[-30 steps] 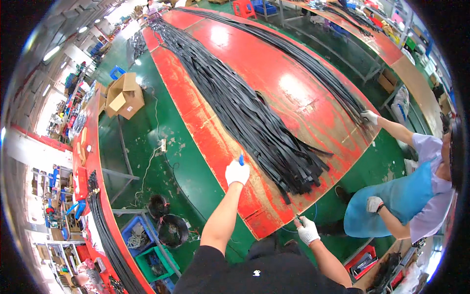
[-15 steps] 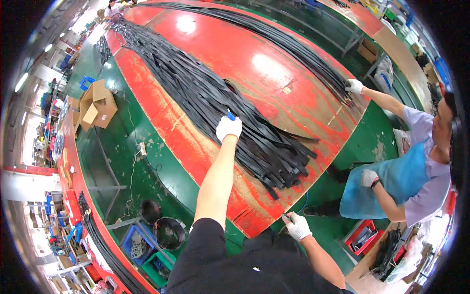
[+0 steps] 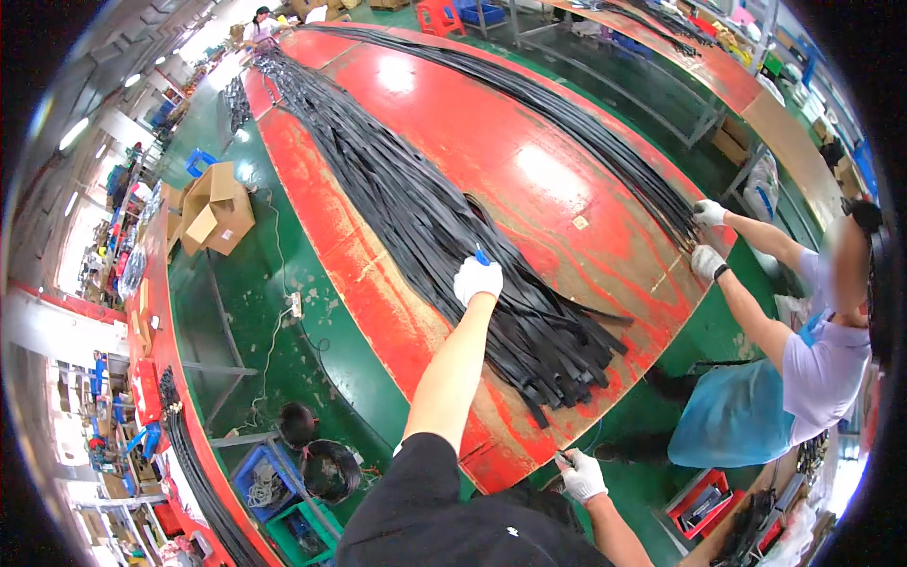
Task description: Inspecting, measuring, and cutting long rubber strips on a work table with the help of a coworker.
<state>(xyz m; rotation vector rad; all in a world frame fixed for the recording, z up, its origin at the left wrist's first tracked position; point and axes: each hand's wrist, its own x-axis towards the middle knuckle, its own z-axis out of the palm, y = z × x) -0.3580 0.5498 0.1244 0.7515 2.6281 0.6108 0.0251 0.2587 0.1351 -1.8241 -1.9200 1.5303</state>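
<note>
A long bundle of flat black rubber-like strips [image 3: 397, 213] runs down the red table [image 3: 491, 151], its loose ends fanned out near the front corner. My left hand [image 3: 478, 282], in a white glove, is stretched out over the bundle. Its fingers are closed round a small blue object [image 3: 483, 255], only the tip of which shows. Low at the table's front edge is my gloved right hand [image 3: 584, 476], closed on a thin dark piece [image 3: 565, 459] too small to name.
At the right, a co-worker in a blue apron [image 3: 732, 413] has both gloved hands at a second strip bundle [image 3: 605, 142]. Left of the table are a cardboard box [image 3: 217, 213], a cable on the green floor, dark buckets [image 3: 329, 471] and a blue crate [image 3: 262, 480].
My view has shifted, so the table sits lower and further right. The co-worker's lower hand has risen from the apron to the second bundle. My hands keep nearly the same places.
</note>
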